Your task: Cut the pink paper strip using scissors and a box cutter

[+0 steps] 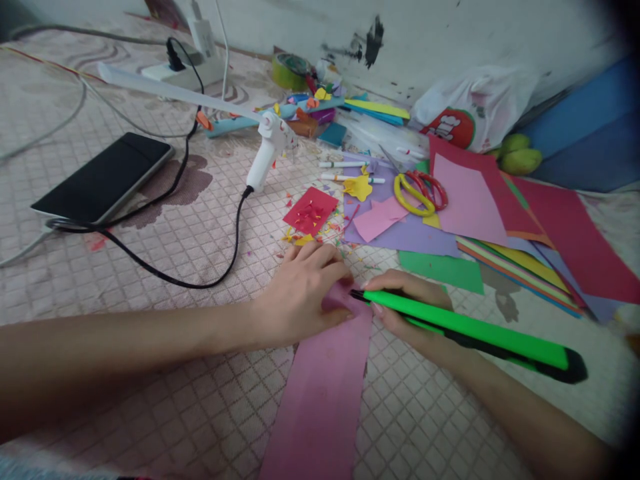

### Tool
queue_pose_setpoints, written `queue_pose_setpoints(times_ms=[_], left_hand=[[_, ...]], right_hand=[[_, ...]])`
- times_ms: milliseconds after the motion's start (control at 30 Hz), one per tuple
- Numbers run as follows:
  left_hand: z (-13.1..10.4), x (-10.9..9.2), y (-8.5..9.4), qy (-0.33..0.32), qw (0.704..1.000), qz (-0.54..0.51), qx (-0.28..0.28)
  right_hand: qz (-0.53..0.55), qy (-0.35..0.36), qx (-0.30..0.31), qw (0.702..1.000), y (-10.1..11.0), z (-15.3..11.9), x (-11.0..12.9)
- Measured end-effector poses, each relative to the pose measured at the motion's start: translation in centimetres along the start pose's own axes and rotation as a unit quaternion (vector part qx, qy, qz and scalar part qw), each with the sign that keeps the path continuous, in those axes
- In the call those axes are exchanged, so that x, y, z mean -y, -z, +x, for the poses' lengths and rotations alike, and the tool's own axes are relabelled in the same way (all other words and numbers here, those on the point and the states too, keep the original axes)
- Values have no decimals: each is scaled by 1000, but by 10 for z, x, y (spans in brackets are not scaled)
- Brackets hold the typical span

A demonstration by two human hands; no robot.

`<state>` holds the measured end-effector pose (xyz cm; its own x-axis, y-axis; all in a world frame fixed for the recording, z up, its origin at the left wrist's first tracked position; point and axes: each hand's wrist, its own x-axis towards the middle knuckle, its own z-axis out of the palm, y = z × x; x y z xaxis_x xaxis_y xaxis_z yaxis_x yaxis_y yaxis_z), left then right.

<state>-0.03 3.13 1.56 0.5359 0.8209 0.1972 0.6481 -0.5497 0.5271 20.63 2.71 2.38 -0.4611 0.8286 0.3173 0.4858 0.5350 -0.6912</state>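
Observation:
My left hand (pixel 307 293) presses on the far end of a long pink paper strip (pixel 320 407), fingers bent over it and thumb stretched apart. The strip runs toward me along the patterned cloth. My right hand (pixel 413 303) is closed around a green and black utility knife (pixel 470 323), whose handle slants back to the right. The knife's dark tip is at the strip's right edge, close to my left fingers; whether it touches the paper I cannot tell. Just beyond my left hand lies a red paper square (pixel 311 211) with small scraps on it.
A white glue gun (pixel 263 157) stands beyond my left hand, its black cord looping left beside a dark phone (pixel 105 175). Scissors with red and yellow handles (pixel 420 193) lie on coloured paper sheets (pixel 470 200) at right. Markers, a plastic bag (pixel 475 107) and a power strip (pixel 195 72) are farther back.

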Motion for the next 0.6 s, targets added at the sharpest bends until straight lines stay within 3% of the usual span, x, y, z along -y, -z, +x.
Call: queue_pose_setpoints(times_ms=[600], left_hand=[[1,0,1,2,1000,1,4]], right_hand=[[8,6,0,1000,-4,-3,-5]])
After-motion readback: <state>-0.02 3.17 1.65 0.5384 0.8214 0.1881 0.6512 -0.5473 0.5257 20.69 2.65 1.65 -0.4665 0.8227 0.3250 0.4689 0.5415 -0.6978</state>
